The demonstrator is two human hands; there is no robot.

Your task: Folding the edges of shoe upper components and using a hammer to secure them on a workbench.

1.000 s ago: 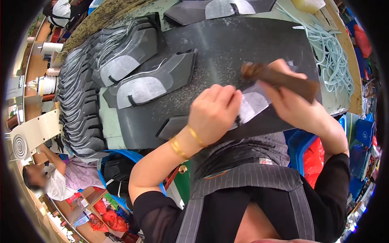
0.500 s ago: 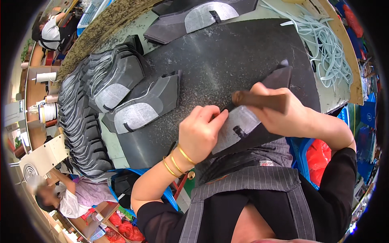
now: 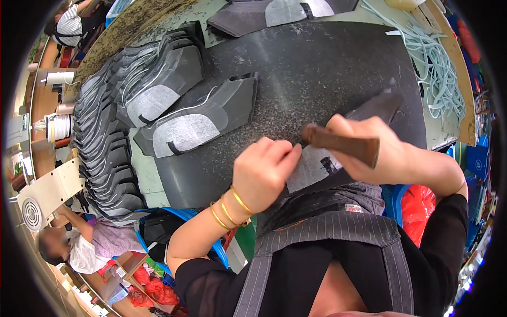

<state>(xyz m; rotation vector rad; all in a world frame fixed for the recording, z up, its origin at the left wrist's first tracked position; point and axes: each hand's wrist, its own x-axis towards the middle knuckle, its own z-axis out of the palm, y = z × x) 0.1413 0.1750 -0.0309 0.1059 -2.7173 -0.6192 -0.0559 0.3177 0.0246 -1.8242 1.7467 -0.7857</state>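
A dark grey shoe upper piece point(image 3: 308, 171) with a whitish patch and a small black tab lies on the black board near my body. My left hand point(image 3: 261, 171) is closed at its left edge, thumb and fingers pinched together. My right hand point(image 3: 393, 153) grips a hammer over the piece. The hammer's brown head point(image 3: 343, 143) has a rounded end at the left and a flared end at the right; its handle is hidden by my hand. A similar upper piece point(image 3: 185, 132) rests flat to the left of my hands.
Overlapping upper pieces point(image 3: 108, 158) line the left side of the bench. Another piece point(image 3: 296, 11) lies at the far edge of the black board point(image 3: 338, 58). Pale blue cords point(image 3: 438, 79) tangle at the far right. A person point(image 3: 79, 248) sits at the lower left.
The view has shifted, so the bench and its pieces sit a little differently in the picture. Both hands stay at the same piece, the hammer still in my right hand.
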